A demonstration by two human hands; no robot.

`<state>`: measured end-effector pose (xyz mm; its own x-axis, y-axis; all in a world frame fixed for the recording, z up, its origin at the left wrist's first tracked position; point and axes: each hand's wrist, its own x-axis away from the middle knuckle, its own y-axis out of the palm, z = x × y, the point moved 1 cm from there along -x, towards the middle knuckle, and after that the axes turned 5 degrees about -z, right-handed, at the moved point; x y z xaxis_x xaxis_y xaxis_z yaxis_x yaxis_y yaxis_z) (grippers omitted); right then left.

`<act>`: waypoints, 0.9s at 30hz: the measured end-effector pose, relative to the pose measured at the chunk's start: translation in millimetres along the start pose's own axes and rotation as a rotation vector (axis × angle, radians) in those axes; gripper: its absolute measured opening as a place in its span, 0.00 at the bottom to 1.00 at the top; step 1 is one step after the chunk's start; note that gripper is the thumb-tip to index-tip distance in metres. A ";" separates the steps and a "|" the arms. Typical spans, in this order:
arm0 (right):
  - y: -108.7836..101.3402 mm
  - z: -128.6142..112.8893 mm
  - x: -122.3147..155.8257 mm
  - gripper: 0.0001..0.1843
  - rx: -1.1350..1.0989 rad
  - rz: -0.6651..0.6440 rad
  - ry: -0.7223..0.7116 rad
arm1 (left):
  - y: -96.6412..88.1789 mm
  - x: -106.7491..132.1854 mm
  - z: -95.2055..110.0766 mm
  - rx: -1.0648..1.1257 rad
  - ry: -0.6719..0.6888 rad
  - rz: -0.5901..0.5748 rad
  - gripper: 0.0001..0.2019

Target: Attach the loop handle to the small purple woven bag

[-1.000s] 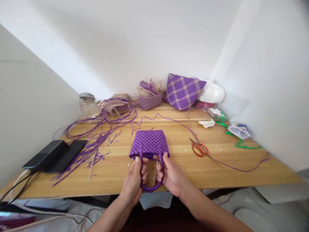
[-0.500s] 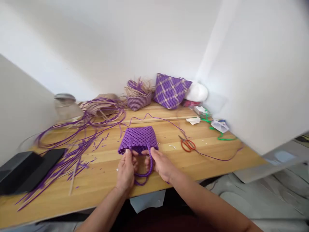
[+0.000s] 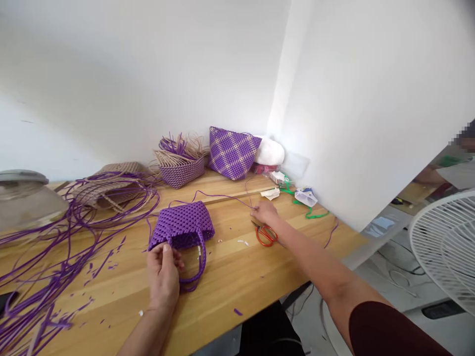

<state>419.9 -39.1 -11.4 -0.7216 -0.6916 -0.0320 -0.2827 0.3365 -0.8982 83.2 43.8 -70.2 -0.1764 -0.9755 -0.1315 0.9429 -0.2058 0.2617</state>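
Note:
A small purple woven bag lies on the wooden table with its opening toward me. Its braided handle loops out over the tabletop. My left hand is closed at the bag's rim, thumb on top, gripping it by the left handle base. Stretched out to the right, my right hand has its fingertips pinched together on a thin purple cord. Just below that hand lie scissors with orange-red handles, apart from the fingers.
Tangled purple strips cover the table's left side, with offcuts around them. At the back stand a half-woven basket and a purple checked bag. Green cord and white scraps lie far right. A fan stands at the right.
My right hand has left the purple bag and reached right to the cord above the scissors. My left hand stays at the bag's rim. The view has turned right.

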 end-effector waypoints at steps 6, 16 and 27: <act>-42.1 -15.7 -30.3 0.04 -0.391 0.156 -0.002 | -9.7 -7.3 2.4 -0.353 0.291 0.100 0.18; -107.4 -68.2 76.8 0.06 -0.972 0.115 -0.432 | 7.8 29.9 38.6 -0.486 0.656 -0.197 0.04; -3.9 -52.7 232.2 0.10 -0.255 -0.017 -0.964 | 2.5 60.3 96.2 0.262 -0.293 -0.467 0.18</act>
<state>220.2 -167.4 7.8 0.0730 -0.8829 -0.4638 -0.4969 0.3710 -0.7845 47.7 -23.1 14.6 -0.6600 -0.7507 -0.0302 0.6527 -0.5928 0.4717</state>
